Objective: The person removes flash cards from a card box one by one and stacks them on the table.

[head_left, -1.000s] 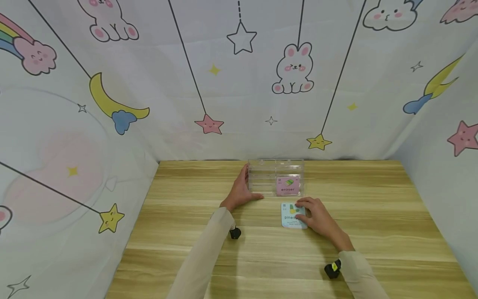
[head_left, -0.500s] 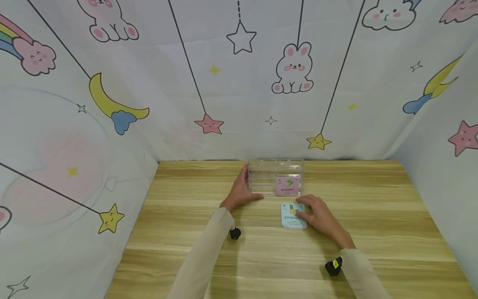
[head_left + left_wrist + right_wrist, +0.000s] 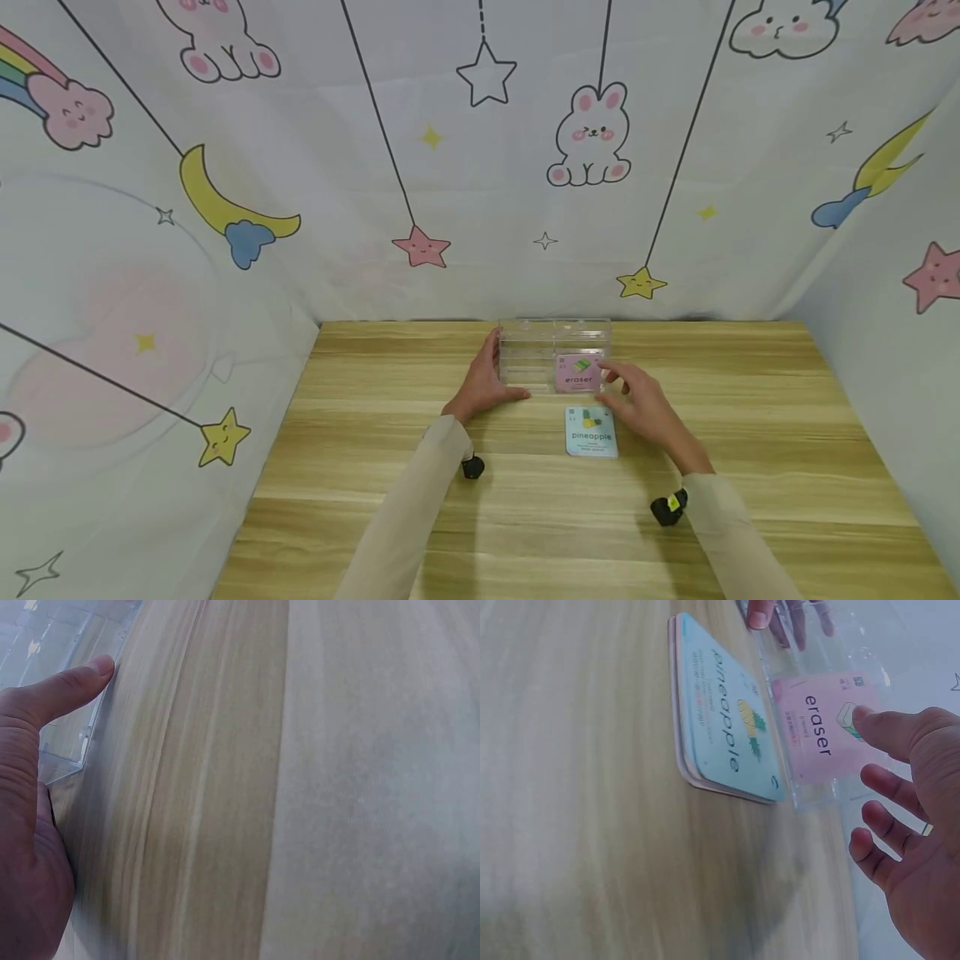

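Observation:
A clear plastic card holder (image 3: 527, 367) with several compartments stands at the back of the table. My left hand (image 3: 483, 387) holds its left end, fingers along the side and thumb (image 3: 71, 684) across the front edge. In its front right compartment sits a pink eraser card (image 3: 577, 375). Close to that corner is my right hand (image 3: 643, 407), thumb and fingers spread apart with nothing between them; whether a fingertip touches the card I cannot tell. Just in front of the holder lies a light blue pineapple card (image 3: 727, 720), on top of a small stack.
The wood-grain table (image 3: 360, 475) meets a white cloth wall (image 3: 480, 183) printed with bunnies, stars and clouds, right behind the holder. More printed cloth (image 3: 97, 400) rises along the left side, and another hangs at the right.
My right hand has left the pineapple card and moved up and away to the eraser card at the holder's right corner. My left hand and the holder have stayed put.

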Tool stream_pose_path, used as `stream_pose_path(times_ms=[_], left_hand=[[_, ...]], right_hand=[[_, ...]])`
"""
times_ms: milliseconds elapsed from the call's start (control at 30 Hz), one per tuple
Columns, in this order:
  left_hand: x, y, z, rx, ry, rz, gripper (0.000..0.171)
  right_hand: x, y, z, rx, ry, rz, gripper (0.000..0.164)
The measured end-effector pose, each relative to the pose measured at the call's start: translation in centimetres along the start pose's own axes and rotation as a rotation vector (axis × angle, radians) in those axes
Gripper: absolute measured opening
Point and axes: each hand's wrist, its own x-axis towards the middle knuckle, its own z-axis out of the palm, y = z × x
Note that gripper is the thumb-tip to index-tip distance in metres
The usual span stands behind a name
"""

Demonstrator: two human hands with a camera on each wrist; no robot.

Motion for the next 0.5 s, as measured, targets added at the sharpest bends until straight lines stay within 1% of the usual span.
stream_pose_path(times_ms=[167, 333, 500], left_hand=[[0.0, 0.1, 0.0, -0.003, 0.004, 0.004, 0.138], [0.0, 0.1, 0.0, -0.004, 0.013, 0.021, 0.138], [0.0, 0.1, 0.0, -0.009, 0.016, 0.015, 0.137]], right_hand=[[0.8, -0.3, -0.3, 0.008, -0.003, 0.051, 0.052], [1.3, -0.2, -0.3, -0.008, 0.002, 0.060, 0.050], [1.3, 0.0, -0.2, -0.012, -0.011, 0.067, 0.049]])
